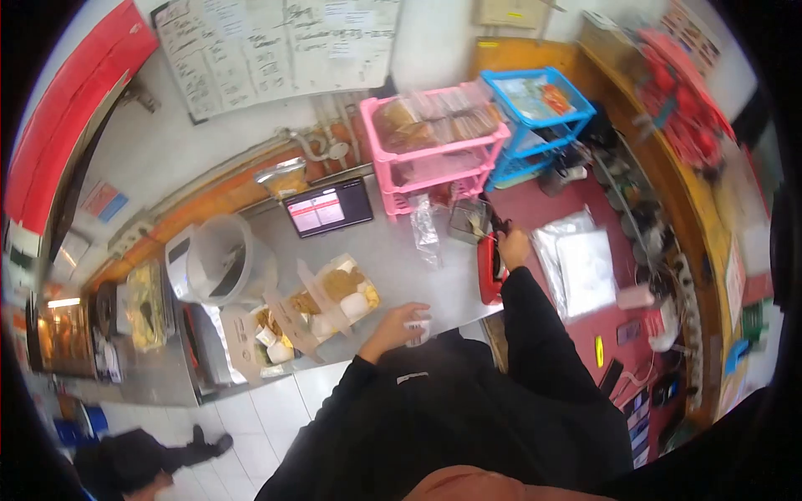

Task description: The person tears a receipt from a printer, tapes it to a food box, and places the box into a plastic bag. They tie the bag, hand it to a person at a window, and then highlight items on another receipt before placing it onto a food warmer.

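Note:
Close to the counter's front edge, my left hand [395, 331] has its fingers curled round a small whitish item [420, 328]. My right hand [514, 250] is at the top end of a red container [490, 271], fingers bent; what they touch there is too small to tell. Just behind it sits a small clear container [469, 220] beside a crumpled clear plastic bag [425, 230]. Left of my left hand stand open food boxes [332, 316] holding rice-like food and pale round pieces.
A tablet [328, 208] leans at the back. Pink [439, 161] and blue [543, 134] racks stand behind, plastic packets [579, 263] lie right, and a clear tub [219, 260] stands left. Part of another person [134, 459] shows at lower left.

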`<control>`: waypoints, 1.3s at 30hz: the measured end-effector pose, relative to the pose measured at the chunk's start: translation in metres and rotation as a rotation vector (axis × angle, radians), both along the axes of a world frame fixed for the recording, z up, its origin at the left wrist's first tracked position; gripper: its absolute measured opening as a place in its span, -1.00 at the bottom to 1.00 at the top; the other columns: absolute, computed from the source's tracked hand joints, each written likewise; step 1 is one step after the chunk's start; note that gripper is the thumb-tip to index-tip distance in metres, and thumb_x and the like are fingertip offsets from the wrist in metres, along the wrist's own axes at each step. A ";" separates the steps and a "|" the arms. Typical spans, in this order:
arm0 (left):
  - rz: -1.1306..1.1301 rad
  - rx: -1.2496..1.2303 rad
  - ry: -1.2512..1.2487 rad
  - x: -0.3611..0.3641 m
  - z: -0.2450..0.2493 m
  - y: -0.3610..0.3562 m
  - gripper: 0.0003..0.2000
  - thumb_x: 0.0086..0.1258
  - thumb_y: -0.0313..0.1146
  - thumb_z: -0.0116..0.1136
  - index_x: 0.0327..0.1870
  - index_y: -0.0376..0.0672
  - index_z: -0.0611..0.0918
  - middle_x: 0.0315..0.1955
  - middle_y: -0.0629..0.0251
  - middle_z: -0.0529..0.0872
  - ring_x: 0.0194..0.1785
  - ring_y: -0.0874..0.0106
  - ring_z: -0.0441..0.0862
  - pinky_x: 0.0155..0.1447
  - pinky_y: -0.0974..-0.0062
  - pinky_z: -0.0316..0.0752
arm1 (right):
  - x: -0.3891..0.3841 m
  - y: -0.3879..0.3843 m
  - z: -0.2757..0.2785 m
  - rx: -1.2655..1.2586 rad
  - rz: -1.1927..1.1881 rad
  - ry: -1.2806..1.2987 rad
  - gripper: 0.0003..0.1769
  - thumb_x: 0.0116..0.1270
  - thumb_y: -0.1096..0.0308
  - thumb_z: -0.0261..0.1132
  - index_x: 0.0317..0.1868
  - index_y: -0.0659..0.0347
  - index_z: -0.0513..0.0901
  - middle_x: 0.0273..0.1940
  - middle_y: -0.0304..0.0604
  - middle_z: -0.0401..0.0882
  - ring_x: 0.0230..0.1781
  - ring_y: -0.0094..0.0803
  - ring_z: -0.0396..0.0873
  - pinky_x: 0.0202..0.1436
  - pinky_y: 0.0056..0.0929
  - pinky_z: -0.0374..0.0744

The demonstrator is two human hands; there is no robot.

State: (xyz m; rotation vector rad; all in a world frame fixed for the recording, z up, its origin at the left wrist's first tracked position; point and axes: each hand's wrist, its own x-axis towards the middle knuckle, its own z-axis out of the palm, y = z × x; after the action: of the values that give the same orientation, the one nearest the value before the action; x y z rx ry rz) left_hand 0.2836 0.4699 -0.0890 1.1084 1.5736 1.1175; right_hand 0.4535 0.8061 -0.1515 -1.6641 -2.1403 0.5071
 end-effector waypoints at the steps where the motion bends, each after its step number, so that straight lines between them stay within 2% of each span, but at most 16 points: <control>1: 0.042 -0.039 0.026 0.001 -0.001 -0.006 -0.58 0.09 -0.47 0.39 0.05 -0.13 0.66 -0.30 0.21 0.73 -0.20 0.42 0.68 -0.05 0.46 0.57 | 0.000 0.001 -0.001 0.116 0.049 0.020 -0.66 0.21 0.24 0.37 -0.07 0.25 0.61 -0.17 0.07 0.62 -0.08 0.09 0.58 -0.04 -0.04 0.54; 2: 0.090 -0.085 0.043 0.004 -0.002 -0.013 -0.57 0.09 -0.46 0.39 0.06 -0.14 0.66 -0.28 0.17 0.73 -0.20 0.38 0.68 -0.05 0.45 0.57 | 0.006 0.000 -0.006 0.224 0.106 0.040 -0.74 0.21 0.26 0.37 -0.19 0.27 0.63 -0.28 0.06 0.63 -0.19 0.09 0.59 -0.13 -0.04 0.54; 8: 0.444 -0.083 0.175 0.006 0.035 -0.035 -0.82 0.17 -0.44 0.40 -0.19 -0.20 0.76 -0.27 0.23 0.79 -0.19 0.40 0.73 -0.02 0.46 0.55 | 0.010 -0.013 0.022 0.390 0.317 0.453 -0.79 0.36 0.32 0.23 -0.12 0.28 0.63 -0.26 -0.01 0.64 -0.20 -0.05 0.57 -0.14 -0.18 0.50; 11: 0.454 -0.033 0.150 0.014 0.065 -0.022 -0.77 0.19 -0.44 0.39 -0.12 -0.20 0.74 -0.28 0.26 0.79 -0.18 0.43 0.71 -0.01 0.47 0.54 | -0.027 -0.055 0.074 -0.054 0.642 0.676 -0.80 0.36 0.35 0.23 -0.11 0.29 0.63 -0.23 -0.09 0.61 -0.19 -0.24 0.57 -0.18 -0.32 0.46; 13: 0.460 0.016 0.099 0.014 0.081 -0.010 -0.71 0.19 -0.43 0.37 -0.03 -0.20 0.72 -0.25 0.26 0.79 -0.15 0.43 0.71 0.02 0.45 0.54 | -0.050 -0.084 0.106 -0.472 1.118 0.491 -0.74 0.29 0.31 0.33 -0.08 0.29 0.65 -0.22 -0.11 0.61 -0.19 -0.33 0.56 -0.13 -0.37 0.47; 15: 0.503 0.024 -0.033 0.007 0.091 -0.011 -0.58 0.23 -0.34 0.37 0.13 -0.20 0.63 -0.19 0.25 0.77 -0.14 0.44 0.70 0.05 0.45 0.53 | -0.076 -0.126 0.136 -0.507 1.499 0.601 -0.65 0.21 0.25 0.43 -0.07 0.30 0.67 -0.22 -0.12 0.61 -0.26 -0.39 0.54 -0.19 -0.44 0.49; 17: 0.592 0.166 -0.258 0.006 0.092 -0.024 -0.43 0.26 -0.21 0.36 0.28 -0.22 0.50 -0.07 0.20 0.72 -0.06 0.43 0.67 0.12 0.44 0.50 | -0.092 -0.148 0.145 -0.774 1.630 0.414 -0.62 0.20 0.20 0.48 -0.11 0.32 0.69 -0.22 -0.17 0.64 -0.33 -0.51 0.53 -0.26 -0.50 0.50; 21: 0.746 0.796 -0.748 0.017 0.089 -0.042 -0.13 0.27 0.12 0.27 0.47 -0.25 0.21 0.27 0.08 0.49 0.28 0.31 0.48 0.37 0.36 0.31 | -0.119 -0.203 0.144 -1.410 1.216 0.483 -0.64 0.28 0.20 0.44 -0.16 0.38 0.70 -0.31 -0.26 0.67 -0.33 -0.64 0.54 -0.26 -0.57 0.51; 22: 0.753 0.972 -0.837 0.024 0.089 -0.042 -0.07 0.27 0.19 0.24 0.50 -0.25 0.16 0.34 0.06 0.41 0.36 0.27 0.40 0.43 0.34 0.24 | -0.123 -0.221 0.149 -1.368 1.208 0.507 -0.66 0.28 0.21 0.43 -0.16 0.37 0.70 -0.34 -0.26 0.67 -0.33 -0.63 0.54 -0.27 -0.56 0.51; 23: 0.814 0.832 -0.723 0.028 0.074 -0.049 -0.04 0.25 0.25 0.21 0.51 -0.24 0.13 0.45 0.07 0.24 0.50 0.24 0.17 0.51 0.28 0.09 | -0.126 -0.238 0.152 -1.327 1.197 0.530 -0.67 0.28 0.22 0.43 -0.17 0.37 0.70 -0.36 -0.26 0.66 -0.34 -0.62 0.54 -0.27 -0.55 0.51; 26: 1.145 0.586 -0.518 0.040 0.057 -0.058 -0.27 0.45 -0.02 0.13 0.48 -0.27 0.19 0.32 0.04 0.45 0.34 0.26 0.43 0.40 0.30 0.30 | -0.134 -0.269 0.121 -1.070 1.398 0.407 -0.66 0.29 0.20 0.40 -0.12 0.33 0.69 -0.41 -0.24 0.65 -0.36 -0.59 0.53 -0.27 -0.49 0.52; 29: 1.503 0.684 -0.595 0.032 0.026 -0.105 -0.44 0.50 -0.24 0.09 0.43 -0.28 0.27 0.13 0.13 0.59 0.22 0.23 0.54 0.34 0.25 0.40 | -0.154 -0.270 0.119 -0.820 1.603 0.084 -0.65 0.28 0.18 0.38 -0.05 0.26 0.69 -0.42 -0.20 0.65 -0.44 -0.56 0.52 -0.35 -0.47 0.48; 31: 1.669 0.742 -0.580 0.018 0.026 -0.148 -0.52 0.49 -0.31 0.05 0.37 -0.29 0.35 -0.07 0.24 0.65 -0.03 0.36 0.62 0.10 0.39 0.52 | -0.185 -0.259 0.095 -0.447 1.600 0.411 -0.69 0.26 0.20 0.37 -0.14 0.27 0.69 -0.42 -0.10 0.68 -0.45 -0.39 0.61 -0.32 -0.36 0.53; 32: 1.737 0.728 -0.531 0.008 0.015 -0.174 -0.55 0.48 -0.33 0.04 0.34 -0.29 0.40 -0.12 0.25 0.66 -0.11 0.41 0.61 0.01 0.44 0.53 | -0.210 -0.247 0.067 -0.475 1.445 0.327 -0.69 0.24 0.19 0.36 -0.14 0.25 0.69 -0.36 -0.06 0.69 -0.38 -0.29 0.65 -0.26 -0.31 0.55; 35: 1.720 0.452 -0.279 -0.045 -0.030 -0.225 -0.63 0.49 -0.22 0.07 0.19 -0.26 0.55 -0.20 0.31 0.68 -0.25 0.54 0.61 -0.24 0.57 0.48 | -0.272 -0.212 0.014 -0.208 1.075 0.046 -0.63 0.22 0.15 0.32 -0.09 0.25 0.65 -0.21 0.08 0.70 -0.17 -0.04 0.69 -0.09 -0.17 0.60; 39: 1.315 -0.276 -0.194 -0.111 -0.082 -0.212 -0.60 0.47 -0.10 0.06 0.01 -0.31 0.64 -0.22 0.09 0.75 -0.25 0.48 0.66 -0.25 0.54 0.47 | -0.285 -0.186 -0.062 -0.240 1.145 -0.308 -0.52 0.22 0.17 0.28 0.07 0.30 0.53 -0.14 0.25 0.65 -0.05 0.11 0.64 -0.01 -0.09 0.59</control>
State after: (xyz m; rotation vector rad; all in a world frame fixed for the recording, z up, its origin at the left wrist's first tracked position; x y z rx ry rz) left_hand 0.1723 0.2584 -0.1713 -0.3799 2.2074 1.6312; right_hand 0.1680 0.6199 -0.2136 -0.4236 -3.2394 0.8543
